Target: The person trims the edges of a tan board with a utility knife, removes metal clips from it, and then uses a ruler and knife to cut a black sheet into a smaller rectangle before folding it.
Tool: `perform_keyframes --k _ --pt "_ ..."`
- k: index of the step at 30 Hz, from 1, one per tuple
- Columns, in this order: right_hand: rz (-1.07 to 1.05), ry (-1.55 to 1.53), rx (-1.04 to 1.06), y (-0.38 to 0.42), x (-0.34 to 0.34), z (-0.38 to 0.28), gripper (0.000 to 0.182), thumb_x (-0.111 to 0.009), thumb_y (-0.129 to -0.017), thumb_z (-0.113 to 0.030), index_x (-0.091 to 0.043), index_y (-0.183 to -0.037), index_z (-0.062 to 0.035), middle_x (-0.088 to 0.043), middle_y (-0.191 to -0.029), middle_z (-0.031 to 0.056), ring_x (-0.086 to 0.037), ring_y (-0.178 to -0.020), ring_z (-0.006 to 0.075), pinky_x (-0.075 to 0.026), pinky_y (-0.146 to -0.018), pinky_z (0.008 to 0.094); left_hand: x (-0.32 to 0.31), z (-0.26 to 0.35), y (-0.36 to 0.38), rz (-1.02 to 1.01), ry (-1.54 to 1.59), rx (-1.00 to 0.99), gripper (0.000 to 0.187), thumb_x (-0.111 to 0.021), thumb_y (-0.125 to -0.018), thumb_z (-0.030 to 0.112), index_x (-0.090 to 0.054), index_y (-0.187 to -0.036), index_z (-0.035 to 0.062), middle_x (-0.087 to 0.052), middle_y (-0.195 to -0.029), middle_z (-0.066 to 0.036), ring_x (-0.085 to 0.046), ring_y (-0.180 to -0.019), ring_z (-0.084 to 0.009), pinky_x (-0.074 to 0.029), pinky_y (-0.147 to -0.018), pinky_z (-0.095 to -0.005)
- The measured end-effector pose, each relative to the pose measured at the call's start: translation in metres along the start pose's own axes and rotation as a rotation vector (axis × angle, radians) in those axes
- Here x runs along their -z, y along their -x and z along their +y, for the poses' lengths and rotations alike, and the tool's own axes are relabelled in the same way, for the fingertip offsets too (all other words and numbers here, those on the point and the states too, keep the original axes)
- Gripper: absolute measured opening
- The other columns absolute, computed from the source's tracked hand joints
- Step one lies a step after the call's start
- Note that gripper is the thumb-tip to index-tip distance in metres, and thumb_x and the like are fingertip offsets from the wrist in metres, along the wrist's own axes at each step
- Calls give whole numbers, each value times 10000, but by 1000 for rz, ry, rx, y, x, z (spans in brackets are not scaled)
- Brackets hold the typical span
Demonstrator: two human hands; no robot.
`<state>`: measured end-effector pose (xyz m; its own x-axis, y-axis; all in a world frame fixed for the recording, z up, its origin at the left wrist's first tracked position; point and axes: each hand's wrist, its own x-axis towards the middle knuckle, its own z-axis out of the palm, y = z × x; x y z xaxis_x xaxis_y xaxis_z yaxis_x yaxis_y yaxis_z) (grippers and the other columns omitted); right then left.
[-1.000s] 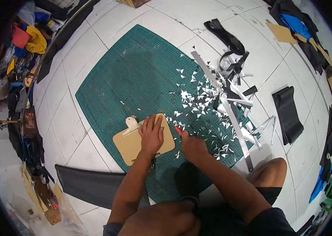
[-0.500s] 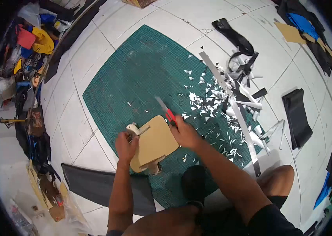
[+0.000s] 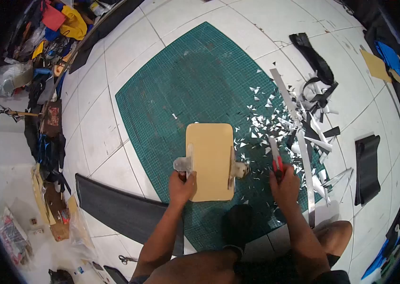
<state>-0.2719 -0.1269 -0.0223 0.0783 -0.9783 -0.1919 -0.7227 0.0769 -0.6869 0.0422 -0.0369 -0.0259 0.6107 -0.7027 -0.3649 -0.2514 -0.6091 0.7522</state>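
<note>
A tan rounded board (image 3: 211,163) lies on a green cutting mat (image 3: 162,90), its long sides running away from me. One metal clip (image 3: 184,164) grips its left edge and another clip (image 3: 240,170) its right edge. My left hand (image 3: 182,187) is closed on the left clip, thumb by the board's edge. To the right of the board, my right hand (image 3: 285,185) is wrapped around a red utility knife (image 3: 277,163), whose blade points away from me over the mat.
Small black and white scraps (image 3: 266,120) cover the mat's right side. A metal ruler (image 3: 305,170) lies among cut strips. Folded black material (image 3: 367,168) rests on the tiles at right, a long black piece (image 3: 119,208) at lower left. Clutter lines both sides.
The board has turned from slanted to straight. My right hand has moved right with the utility knife, away from the board. My left hand remains at the left clip. The view has shifted.
</note>
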Motion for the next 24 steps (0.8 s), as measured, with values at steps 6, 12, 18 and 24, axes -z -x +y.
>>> perform_keyframes --k 6,12,18,24 --pt "210 336 59 34 5 47 373 -735 -854 -306 -566 -1071 -53 -574 -936 133 -585 -905 338 -389 -781 458 -33 -20 24 -30 256 153 401 -712 -885 120 -405 -1120 15 -555 -1013 -105 -587 -907 -174 -499 -772 -330" --pt "287 379 77 38 16 36 527 -708 -863 -256 -527 -1310 -43 -534 -1172 179 -540 -1071 346 -392 -887 474 -27 10 43 -298 781 427 439 -642 -901 60 -421 -1270 -31 -588 -1162 -163 -627 -1030 -249 -509 -916 -374" --pt "108 111 339 23 22 -28 487 -752 -806 -234 -597 -1226 -43 -599 -1142 172 -564 -1062 359 -415 -895 485 -38 -7 63 -291 545 141 383 -595 -944 69 -460 -1293 -14 -608 -1181 -132 -610 -1053 -196 -496 -902 -349" --pt "-108 -145 1068 -6 -7 -139 560 -733 -809 -379 -605 -1251 -61 -607 -1239 153 -545 -1209 326 -413 -972 493 -11 35 80 -186 44 -336 284 -579 -957 112 -521 -1193 -35 -649 -941 -92 -615 -784 -154 -508 -681 -333"
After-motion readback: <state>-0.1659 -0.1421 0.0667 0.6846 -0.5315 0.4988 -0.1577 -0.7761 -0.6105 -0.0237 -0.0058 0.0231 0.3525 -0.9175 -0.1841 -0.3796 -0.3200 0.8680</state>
